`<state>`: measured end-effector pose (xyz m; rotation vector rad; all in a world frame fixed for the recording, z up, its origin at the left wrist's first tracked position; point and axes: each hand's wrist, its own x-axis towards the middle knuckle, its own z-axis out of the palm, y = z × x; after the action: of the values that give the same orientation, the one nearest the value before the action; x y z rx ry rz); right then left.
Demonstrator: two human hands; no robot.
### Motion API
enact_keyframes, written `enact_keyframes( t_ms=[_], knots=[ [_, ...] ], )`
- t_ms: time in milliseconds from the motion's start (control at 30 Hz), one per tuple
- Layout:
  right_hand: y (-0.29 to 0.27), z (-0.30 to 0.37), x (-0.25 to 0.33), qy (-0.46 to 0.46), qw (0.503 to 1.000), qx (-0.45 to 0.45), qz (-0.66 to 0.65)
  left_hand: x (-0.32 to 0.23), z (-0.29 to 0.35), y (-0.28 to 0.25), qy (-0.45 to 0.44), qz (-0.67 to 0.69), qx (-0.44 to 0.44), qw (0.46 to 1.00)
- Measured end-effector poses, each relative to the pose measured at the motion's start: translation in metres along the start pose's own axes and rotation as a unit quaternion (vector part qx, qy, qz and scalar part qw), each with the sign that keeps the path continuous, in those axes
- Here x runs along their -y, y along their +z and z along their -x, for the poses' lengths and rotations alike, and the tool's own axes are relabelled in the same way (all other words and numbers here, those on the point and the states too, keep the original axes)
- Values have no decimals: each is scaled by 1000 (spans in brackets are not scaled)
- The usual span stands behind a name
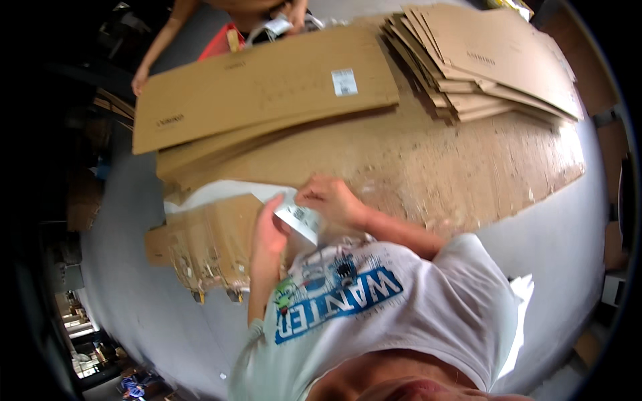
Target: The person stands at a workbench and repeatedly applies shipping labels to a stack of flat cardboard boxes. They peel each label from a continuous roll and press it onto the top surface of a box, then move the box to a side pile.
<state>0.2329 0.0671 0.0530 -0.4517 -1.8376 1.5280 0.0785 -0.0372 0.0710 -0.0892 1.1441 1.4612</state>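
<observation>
A small white paper label (299,219) is pinched between both hands just in front of the chest: the left hand (269,235) is closed on its near edge and the right hand (331,199) is pressed on its far corner. A tear or a crease could be caused if the two pinches are pulled apart unevenly, and the sheet could be dropped if either is loosened. Just left of the grip, a piece of brown card (200,244) with metal clips is lying; beyond it, flattened cardboard sheets (261,87) are stacked, held at the far end by another person's hand (140,80). Open worktop (468,174) is left to the right of the grip.
</observation>
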Motion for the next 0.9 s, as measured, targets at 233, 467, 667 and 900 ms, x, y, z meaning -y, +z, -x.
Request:
enact_keyframes(
  t_ms=[233,467,667,900],
  knots=[
    [4,-10,6,-134,984,-67,98,3,-10,-6,36,5,27,999],
    [-3,-10,11,-250,937,-38,240,8,-25,-26,-4,9,58,998],
    [-36,-11,73,-156,987,-32,-14,-1,-19,-20,74,-28,-6,997],
    [-93,-29,8,50,984,-148,-88,-13,-29,-58,90,12,-25,996]
  ],
)
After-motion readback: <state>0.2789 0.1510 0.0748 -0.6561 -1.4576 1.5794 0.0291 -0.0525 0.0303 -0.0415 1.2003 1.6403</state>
